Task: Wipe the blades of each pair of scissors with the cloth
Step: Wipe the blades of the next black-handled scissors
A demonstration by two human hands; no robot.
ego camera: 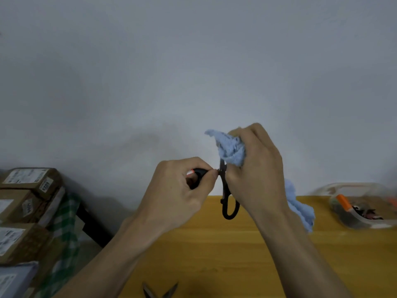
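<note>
Above table (pixel 214 244) | left hand (pixel 178 194) grips scissors (pixel 225 190) | right hand (pixel 257 168) clutches cloth (pixel 232 149)

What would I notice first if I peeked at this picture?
First, the two hands held up in the middle: the right hand grips a fluffy blue cloth bunched around the blades of black scissors, while the left hand holds one handle. Below them is a yellow wooden table, with open scissor blades poking in at the bottom edge.
</note>
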